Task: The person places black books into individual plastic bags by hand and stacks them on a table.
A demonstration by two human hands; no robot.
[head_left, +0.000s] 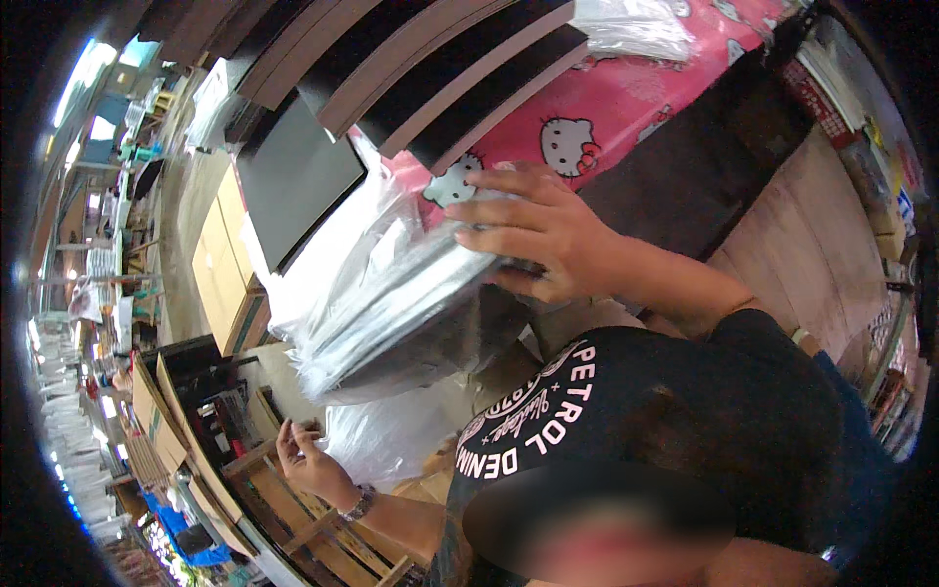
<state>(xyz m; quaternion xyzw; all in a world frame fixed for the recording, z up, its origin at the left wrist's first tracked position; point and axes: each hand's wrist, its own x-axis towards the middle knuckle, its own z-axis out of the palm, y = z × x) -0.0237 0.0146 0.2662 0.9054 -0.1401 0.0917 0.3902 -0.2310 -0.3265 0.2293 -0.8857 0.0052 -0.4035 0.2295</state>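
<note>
Head view: our right hand (553, 235) grasps the upper end of the plastic-wrapped bundle (401, 298), by the near edge of the pink-covered table (626, 127); from this grip the bundle's long axis slopes down-left toward our released left hand (318, 474), farther away.

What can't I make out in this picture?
Head view:
- Contents of the plastic-wrapped bundle: obscured by glossy wrapping.
- Palm of the right hand: hidden behind its own back and fingers.
- Far ends of the black boards: cut off by top edge.
- Distant goods: too small, blurred.
</note>
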